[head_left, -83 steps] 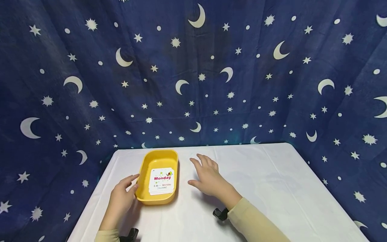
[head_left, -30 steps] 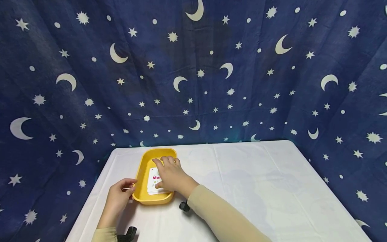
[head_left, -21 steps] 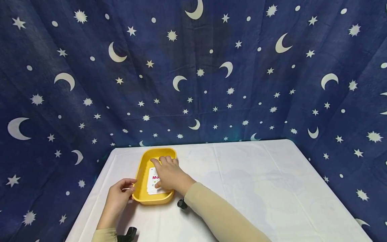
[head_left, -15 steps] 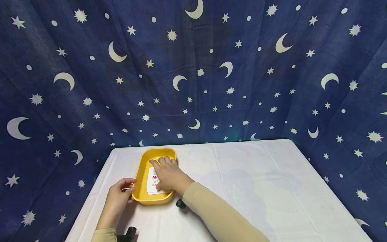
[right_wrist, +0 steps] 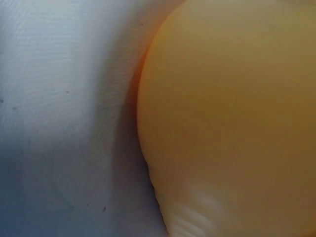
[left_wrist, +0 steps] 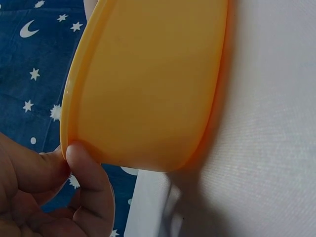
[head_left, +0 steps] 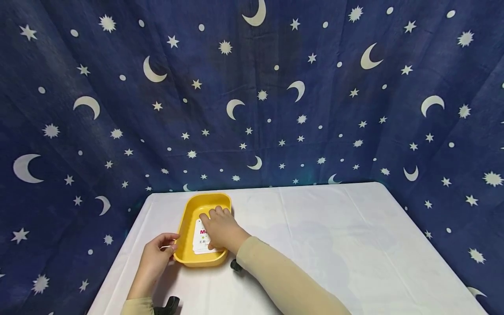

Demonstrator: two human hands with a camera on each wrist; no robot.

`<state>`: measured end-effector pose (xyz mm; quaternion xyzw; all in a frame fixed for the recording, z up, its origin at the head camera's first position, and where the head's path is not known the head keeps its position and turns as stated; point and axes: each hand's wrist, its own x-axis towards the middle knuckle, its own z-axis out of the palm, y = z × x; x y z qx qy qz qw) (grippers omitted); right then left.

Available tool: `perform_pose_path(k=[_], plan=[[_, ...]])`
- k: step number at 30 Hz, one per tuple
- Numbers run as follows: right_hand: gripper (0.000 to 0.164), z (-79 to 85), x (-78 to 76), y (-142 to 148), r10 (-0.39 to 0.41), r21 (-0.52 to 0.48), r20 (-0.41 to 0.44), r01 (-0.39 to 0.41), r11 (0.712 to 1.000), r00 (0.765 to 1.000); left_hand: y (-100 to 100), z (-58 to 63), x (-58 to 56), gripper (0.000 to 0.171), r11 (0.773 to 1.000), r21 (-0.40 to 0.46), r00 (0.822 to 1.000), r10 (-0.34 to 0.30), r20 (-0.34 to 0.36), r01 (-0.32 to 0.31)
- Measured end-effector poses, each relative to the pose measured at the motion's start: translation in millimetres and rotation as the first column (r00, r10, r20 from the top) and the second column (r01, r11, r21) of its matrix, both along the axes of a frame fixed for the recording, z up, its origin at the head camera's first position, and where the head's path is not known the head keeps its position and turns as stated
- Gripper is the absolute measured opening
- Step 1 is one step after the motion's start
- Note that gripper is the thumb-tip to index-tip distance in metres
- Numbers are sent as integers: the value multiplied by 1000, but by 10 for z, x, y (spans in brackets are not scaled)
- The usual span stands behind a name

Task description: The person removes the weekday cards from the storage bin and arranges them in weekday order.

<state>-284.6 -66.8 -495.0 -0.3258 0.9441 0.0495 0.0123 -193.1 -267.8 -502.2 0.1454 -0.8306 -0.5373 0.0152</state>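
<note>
On the left part of the table lies a deep yellow plastic tray (head_left: 189, 218) with rounded corners. Inside it is a small stack of white flash cards (head_left: 199, 244), the top one printed with red letters and partly covered. My left hand (head_left: 155, 258) pinches the tray's left rim between thumb and index finger, as the left wrist view shows closely. My right hand (head_left: 222, 229) reaches over the right rim into the tray, fingers curled down over the cards and thumb at their lower edge. Its fingertips are hidden. In the right wrist view only the tray's outer wall (right_wrist: 222, 108) shows.
A white cloth covers the table (head_left: 315, 245). Behind and at both sides hangs a dark blue curtain (head_left: 267, 144) with moons and stars. A black wrist device (head_left: 167, 305) sits at the left wrist, another (head_left: 236, 265) at the right.
My right hand has come from the table right of the tray into it and curled its fingers over the cards. My left hand has come to pinch the tray's rim.
</note>
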Motion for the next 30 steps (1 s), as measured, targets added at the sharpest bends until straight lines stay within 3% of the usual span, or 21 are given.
perform_pose_path(k=[16,30], plan=[[100,-33,-27,-32,-46,17,33,45,999,998,5,-11,6,30,1000,9,1000,3,-5,-3],[95,10,2,-14,-33,-3,32,33,999,999,13,-12,9,30,1000,15,1000,17,-3,-17]])
